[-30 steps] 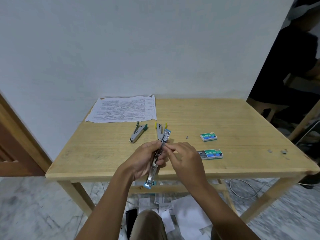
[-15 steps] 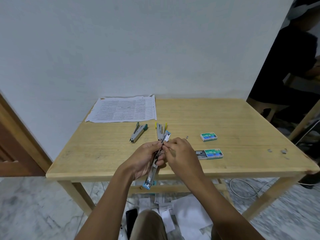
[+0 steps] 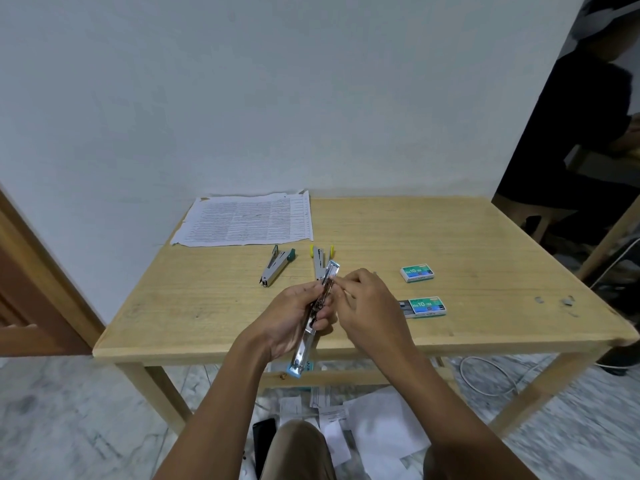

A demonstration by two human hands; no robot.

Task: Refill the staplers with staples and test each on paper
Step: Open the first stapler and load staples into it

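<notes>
My left hand (image 3: 294, 318) grips a light-blue stapler (image 3: 304, 353) that is swung fully open, held lengthwise over the table's front edge. My right hand (image 3: 370, 306) has its fingertips pinched at the stapler's metal channel near its far end; whatever they pinch is too small to see. A green stapler (image 3: 276, 266) and a yellow stapler (image 3: 319, 258) lie on the table beyond my hands. Two green staple boxes sit to the right: a closed one (image 3: 417, 273) and a slid-open one (image 3: 425, 306). A printed paper stack (image 3: 247, 220) lies at the back left.
The wooden table (image 3: 485, 334) stands against a white wall. Loose staple bits (image 3: 568, 301) lie near its right edge. Papers (image 3: 377, 431) and a dark phone (image 3: 264, 441) lie on the floor underneath. A person in dark clothes (image 3: 581, 133) sits at the far right; a white cable (image 3: 485, 375) trails on the floor.
My right hand's fingertips moved forward along the stapler's channel toward its far end. My left hand kept its grip and shifted the stapler only slightly.
</notes>
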